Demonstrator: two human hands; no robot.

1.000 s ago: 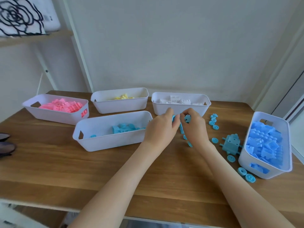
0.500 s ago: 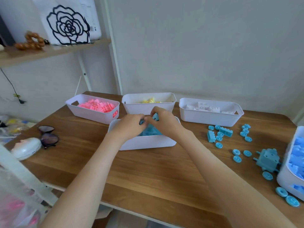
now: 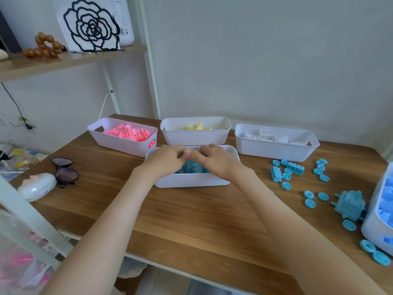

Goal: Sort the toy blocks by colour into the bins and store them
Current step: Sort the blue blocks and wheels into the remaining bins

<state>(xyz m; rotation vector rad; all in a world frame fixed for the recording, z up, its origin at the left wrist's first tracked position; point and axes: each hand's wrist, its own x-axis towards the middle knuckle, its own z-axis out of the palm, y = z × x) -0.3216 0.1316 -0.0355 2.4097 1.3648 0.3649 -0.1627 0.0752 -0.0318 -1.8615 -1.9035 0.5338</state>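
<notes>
Left hand (image 3: pixel 164 160) and right hand (image 3: pixel 219 161), both bare; left forearm (image 3: pixel 102 231) and right forearm (image 3: pixel 287 226), likewise bare down to the frame's lower edge.

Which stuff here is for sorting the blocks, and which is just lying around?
Job: pink bin, yellow bin, white bin, front bin, blue bin, loose wheels, bricks, left hand, right hand.
Lying about: sunglasses, white case, hair tie, flower stand.

Bench (image 3: pixel 191 220): top was brown wood grain, smooth, with a low satin sheen.
Bins (image 3: pixel 191 182): walls were white plastic, smooth and semi-matt.
Pink blocks (image 3: pixel 127 133), loose blue blocks (image 3: pixel 295 168) and blue wheels (image 3: pixel 308 194): were moulded plastic, smooth and faintly glossy.
Sunglasses (image 3: pixel 66 174): lenses were dark and glossy.
Shelf (image 3: pixel 63 60): board looked like pale matt wood.
Beaded ring (image 3: pixel 42 47): beads were brown and shiny.
</notes>
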